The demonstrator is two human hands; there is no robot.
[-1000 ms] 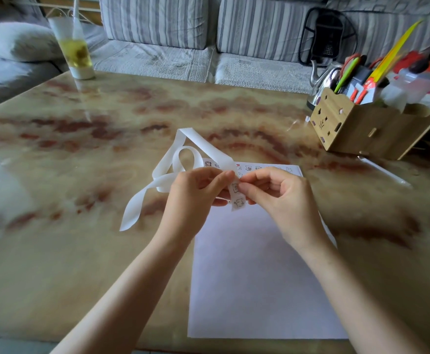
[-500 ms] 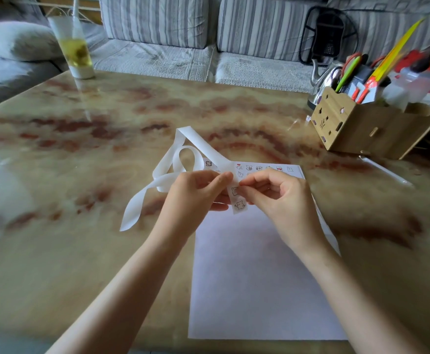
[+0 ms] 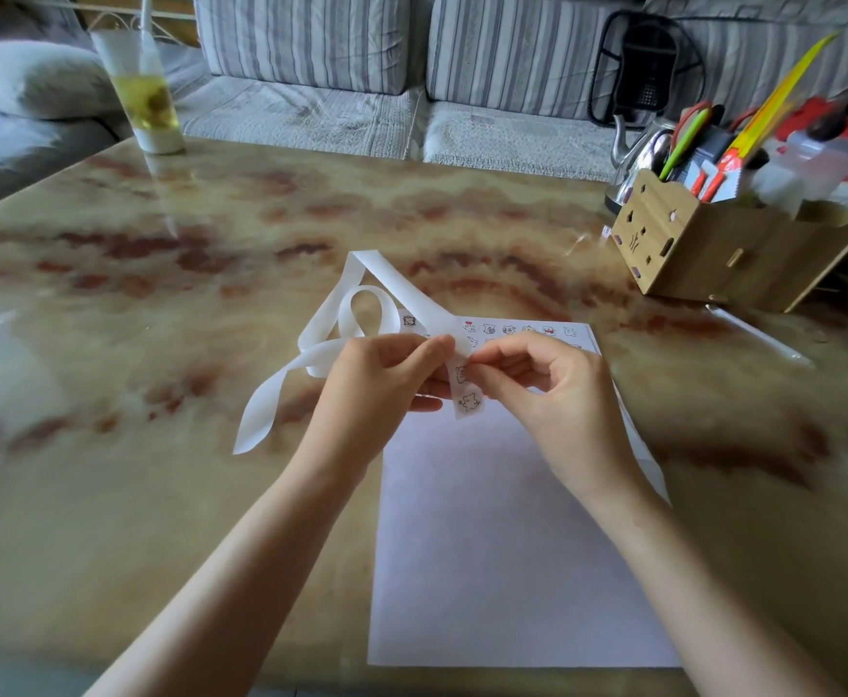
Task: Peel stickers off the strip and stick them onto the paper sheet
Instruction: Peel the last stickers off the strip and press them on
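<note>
hands are meeting above the far end of the paper sheet (image 3: 502,545), which is lying flat on the marble-patterned table (image 3: 160,495). left hand (image 3: 386,379) is pinching the white strip (image 3: 468,402) between thumb and fingers. right hand (image 3: 547,389) is pinching at the same strip just beside it, fingertips curled in tight; whether a sticker is lifting there, i cannot tell. short printed end of the strip is hanging down between the two hands, showing two little drawings. its blank length is looping away to the left and trailing over the table. small stickers (image 3: 507,329) are already sitting along the sheet's far edge. wooden organiser (image 3: 713,249) is standing at far right, tall glass (image 3: 145,98) at far left.
</note>
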